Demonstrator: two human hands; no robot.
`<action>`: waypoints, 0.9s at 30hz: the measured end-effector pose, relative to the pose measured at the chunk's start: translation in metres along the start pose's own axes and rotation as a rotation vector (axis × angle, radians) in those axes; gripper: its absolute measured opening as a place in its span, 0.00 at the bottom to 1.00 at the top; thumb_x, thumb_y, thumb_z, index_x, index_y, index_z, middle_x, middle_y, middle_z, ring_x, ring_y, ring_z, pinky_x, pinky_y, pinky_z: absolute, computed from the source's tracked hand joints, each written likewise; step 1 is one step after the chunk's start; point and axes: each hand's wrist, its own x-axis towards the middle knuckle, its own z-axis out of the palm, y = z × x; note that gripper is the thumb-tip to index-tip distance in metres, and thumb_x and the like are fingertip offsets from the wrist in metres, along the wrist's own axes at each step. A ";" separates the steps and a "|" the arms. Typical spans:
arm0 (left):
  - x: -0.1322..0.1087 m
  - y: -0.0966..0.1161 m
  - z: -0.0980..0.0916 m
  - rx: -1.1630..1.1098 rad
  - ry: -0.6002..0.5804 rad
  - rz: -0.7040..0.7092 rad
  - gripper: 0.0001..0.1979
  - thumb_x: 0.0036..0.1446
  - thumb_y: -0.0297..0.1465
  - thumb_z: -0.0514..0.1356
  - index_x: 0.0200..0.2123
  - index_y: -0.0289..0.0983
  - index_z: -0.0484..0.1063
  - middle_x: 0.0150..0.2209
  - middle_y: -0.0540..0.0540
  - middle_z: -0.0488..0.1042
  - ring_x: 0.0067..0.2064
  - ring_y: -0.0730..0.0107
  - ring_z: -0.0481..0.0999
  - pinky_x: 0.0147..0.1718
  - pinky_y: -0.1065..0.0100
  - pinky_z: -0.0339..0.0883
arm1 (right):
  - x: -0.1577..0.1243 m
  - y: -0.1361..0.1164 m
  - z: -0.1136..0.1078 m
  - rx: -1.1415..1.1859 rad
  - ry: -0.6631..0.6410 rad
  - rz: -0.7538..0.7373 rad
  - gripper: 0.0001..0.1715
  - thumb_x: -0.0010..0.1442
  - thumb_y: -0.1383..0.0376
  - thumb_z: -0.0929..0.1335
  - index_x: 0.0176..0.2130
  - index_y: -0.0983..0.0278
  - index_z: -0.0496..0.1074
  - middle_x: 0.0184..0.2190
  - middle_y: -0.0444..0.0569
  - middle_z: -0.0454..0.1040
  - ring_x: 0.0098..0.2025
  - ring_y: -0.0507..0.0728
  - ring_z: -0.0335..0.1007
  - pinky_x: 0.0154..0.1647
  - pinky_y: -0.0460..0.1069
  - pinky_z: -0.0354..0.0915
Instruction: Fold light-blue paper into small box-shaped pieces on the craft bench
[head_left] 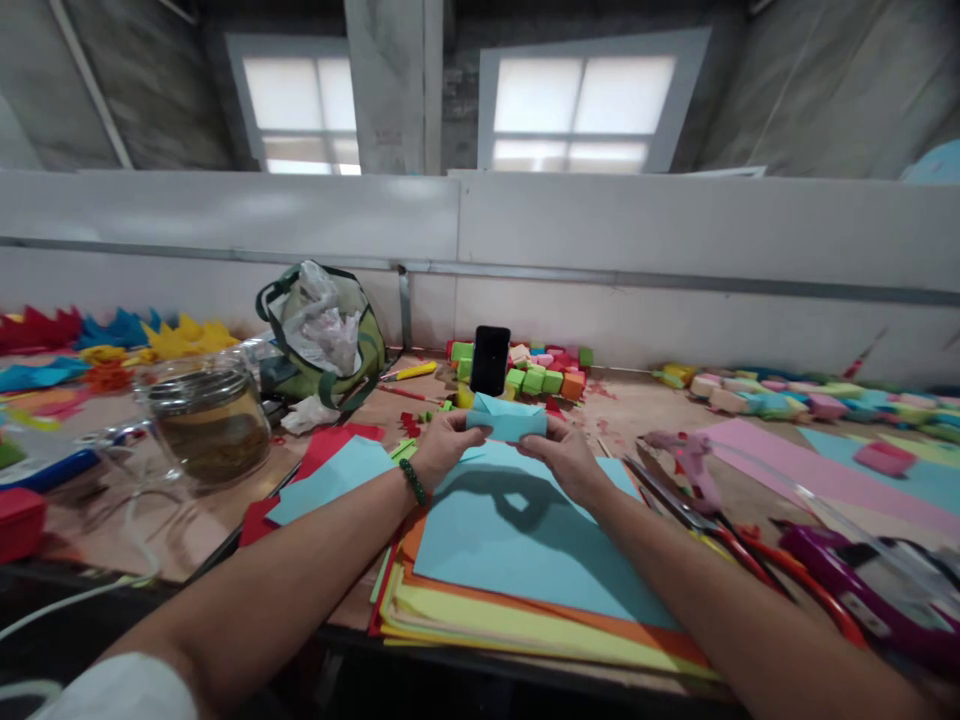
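A small folded piece of light blue paper (507, 418) is held above the table between both hands. My left hand (444, 447), with a green bead bracelet at the wrist, grips its left end. My right hand (564, 455) grips its right end. Beneath them lies a stack of coloured paper sheets (525, 560), a light blue sheet on top, with orange and yellow sheets under it. A black phone (490, 360) stands upright just behind the folded paper.
Small folded paper boxes (541, 376) in several colours lie behind the phone and along the right (810, 402). A glass jar (204, 425) and a green bag (324, 335) stand at left. Scissors (705, 505) and pink paper (810, 470) lie at right. A white partition (600, 250) closes the back.
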 end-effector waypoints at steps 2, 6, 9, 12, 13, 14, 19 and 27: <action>-0.001 0.002 0.001 0.016 0.011 0.021 0.08 0.38 0.30 0.68 0.22 0.32 0.75 0.21 0.51 0.71 0.26 0.76 0.66 0.29 0.72 0.60 | -0.002 -0.002 0.003 0.013 0.004 0.009 0.20 0.38 0.57 0.78 0.30 0.64 0.74 0.27 0.44 0.75 0.32 0.56 0.74 0.39 0.52 0.70; -0.003 0.003 0.003 0.030 0.005 0.022 0.07 0.39 0.29 0.67 0.20 0.32 0.74 0.19 0.52 0.69 0.25 0.77 0.64 0.26 0.73 0.57 | -0.003 -0.004 0.004 0.044 0.046 0.008 0.24 0.40 0.56 0.78 0.36 0.60 0.71 0.25 0.38 0.71 0.29 0.51 0.71 0.36 0.50 0.70; -0.002 0.003 0.003 0.016 0.016 0.003 0.07 0.39 0.29 0.68 0.21 0.31 0.74 0.20 0.52 0.69 0.25 0.77 0.65 0.27 0.73 0.58 | -0.002 -0.002 0.002 0.046 0.019 0.024 0.24 0.38 0.56 0.79 0.34 0.62 0.73 0.25 0.40 0.72 0.29 0.51 0.70 0.37 0.50 0.70; -0.003 0.002 0.002 -0.012 0.026 -0.036 0.10 0.38 0.32 0.70 0.24 0.32 0.76 0.22 0.51 0.72 0.26 0.76 0.69 0.29 0.73 0.61 | 0.000 0.000 0.000 0.048 -0.004 0.046 0.21 0.38 0.54 0.78 0.25 0.65 0.73 0.24 0.43 0.72 0.30 0.53 0.70 0.39 0.51 0.70; -0.003 0.002 0.002 -0.023 0.020 -0.058 0.12 0.39 0.33 0.71 0.27 0.32 0.77 0.24 0.50 0.74 0.28 0.75 0.71 0.30 0.73 0.62 | 0.001 0.000 0.000 0.049 0.000 0.047 0.21 0.38 0.53 0.78 0.24 0.65 0.73 0.25 0.44 0.73 0.30 0.53 0.71 0.39 0.52 0.70; -0.003 0.001 0.002 -0.033 0.008 -0.085 0.14 0.39 0.36 0.71 0.29 0.32 0.77 0.26 0.49 0.75 0.29 0.73 0.74 0.30 0.73 0.64 | 0.001 0.000 0.000 0.049 0.006 0.045 0.21 0.38 0.52 0.77 0.25 0.64 0.73 0.25 0.44 0.73 0.31 0.53 0.71 0.39 0.52 0.70; -0.004 -0.003 0.003 -0.091 -0.059 -0.221 0.22 0.42 0.45 0.69 0.33 0.32 0.77 0.34 0.41 0.78 0.34 0.61 0.80 0.27 0.73 0.67 | 0.002 -0.001 0.002 0.000 0.050 -0.005 0.22 0.37 0.52 0.78 0.24 0.65 0.73 0.23 0.44 0.72 0.28 0.52 0.67 0.36 0.51 0.68; -0.002 -0.009 0.007 -0.131 0.012 -0.198 0.19 0.37 0.36 0.73 0.32 0.32 0.74 0.31 0.44 0.78 0.33 0.66 0.80 0.30 0.73 0.69 | 0.003 0.006 0.000 -0.138 0.147 -0.098 0.21 0.41 0.53 0.76 0.22 0.64 0.68 0.18 0.40 0.65 0.23 0.50 0.60 0.28 0.48 0.62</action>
